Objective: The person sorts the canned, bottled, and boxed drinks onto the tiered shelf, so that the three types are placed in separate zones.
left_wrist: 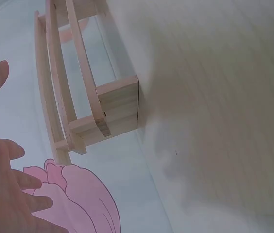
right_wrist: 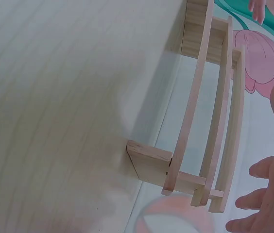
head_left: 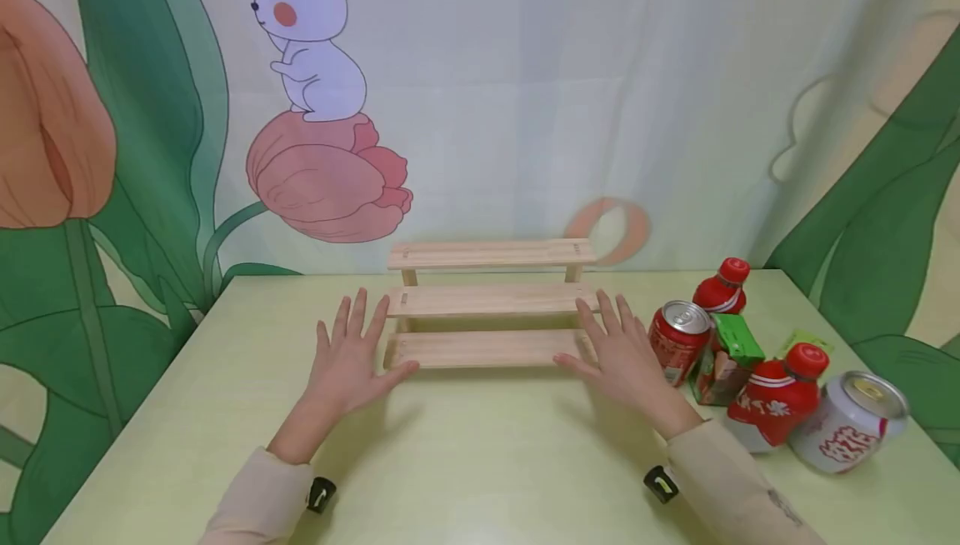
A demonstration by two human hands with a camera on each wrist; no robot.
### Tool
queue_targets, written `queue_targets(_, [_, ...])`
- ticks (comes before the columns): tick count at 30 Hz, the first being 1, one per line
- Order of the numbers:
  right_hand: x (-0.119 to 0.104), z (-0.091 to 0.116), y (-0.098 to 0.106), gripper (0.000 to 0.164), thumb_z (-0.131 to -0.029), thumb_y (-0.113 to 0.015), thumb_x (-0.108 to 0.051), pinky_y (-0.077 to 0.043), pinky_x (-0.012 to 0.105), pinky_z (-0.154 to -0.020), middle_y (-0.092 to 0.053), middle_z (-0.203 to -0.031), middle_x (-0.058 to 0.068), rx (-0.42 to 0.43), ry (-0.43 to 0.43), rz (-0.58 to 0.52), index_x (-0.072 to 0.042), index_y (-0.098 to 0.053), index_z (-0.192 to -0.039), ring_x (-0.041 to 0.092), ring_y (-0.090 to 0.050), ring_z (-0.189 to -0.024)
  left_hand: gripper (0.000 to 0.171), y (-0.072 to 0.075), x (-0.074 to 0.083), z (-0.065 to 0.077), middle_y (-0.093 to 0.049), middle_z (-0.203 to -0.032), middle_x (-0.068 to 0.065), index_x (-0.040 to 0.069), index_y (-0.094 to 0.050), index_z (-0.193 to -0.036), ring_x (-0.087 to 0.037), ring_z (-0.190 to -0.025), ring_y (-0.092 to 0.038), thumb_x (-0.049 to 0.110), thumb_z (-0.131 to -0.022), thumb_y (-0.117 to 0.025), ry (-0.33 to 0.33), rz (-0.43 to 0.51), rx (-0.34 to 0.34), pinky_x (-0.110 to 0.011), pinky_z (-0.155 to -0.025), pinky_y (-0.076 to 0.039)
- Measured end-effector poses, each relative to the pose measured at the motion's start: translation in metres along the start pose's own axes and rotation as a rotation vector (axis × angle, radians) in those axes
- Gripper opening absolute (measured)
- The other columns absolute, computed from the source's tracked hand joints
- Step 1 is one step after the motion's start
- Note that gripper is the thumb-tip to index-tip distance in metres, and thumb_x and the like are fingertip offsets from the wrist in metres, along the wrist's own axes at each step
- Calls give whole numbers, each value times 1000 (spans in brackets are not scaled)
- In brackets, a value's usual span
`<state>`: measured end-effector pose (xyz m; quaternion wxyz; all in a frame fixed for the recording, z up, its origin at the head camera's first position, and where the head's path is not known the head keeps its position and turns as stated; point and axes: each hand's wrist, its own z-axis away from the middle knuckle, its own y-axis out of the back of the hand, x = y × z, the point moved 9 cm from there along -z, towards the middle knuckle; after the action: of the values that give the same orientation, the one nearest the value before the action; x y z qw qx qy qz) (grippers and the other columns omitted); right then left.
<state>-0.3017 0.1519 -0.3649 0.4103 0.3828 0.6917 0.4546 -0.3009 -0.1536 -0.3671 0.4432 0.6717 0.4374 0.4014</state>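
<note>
A pale wooden rack with three stepped shelves stands at the back of the table, its shelves bare. To its left, my left hand is held with fingers spread and straight, holding nothing. My right hand mirrors it at the rack's right end, fingers spread and palm bare. From the left wrist view, the rack appears apart from the left hand. A gap likewise separates the rack from the right hand in the right wrist view.
Right of the right hand stand a red can, a green carton, a red-capped bottle, another red-capped bottle and a white can. A printed curtain hangs behind the table.
</note>
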Motion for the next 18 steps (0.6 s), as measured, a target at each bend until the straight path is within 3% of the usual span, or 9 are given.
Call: queue_targets(18, [-1,1,5,86,-81,-56,-58,-16,63,-100,-15,-146,25,16,-1,30,-4,-28,-142,45,-5,-133,94,3,-2,3,-9,-148,-22,8,-19,-146,-41,-134,-6,63,-77,-54,-6,6,3,-69,-97,-12])
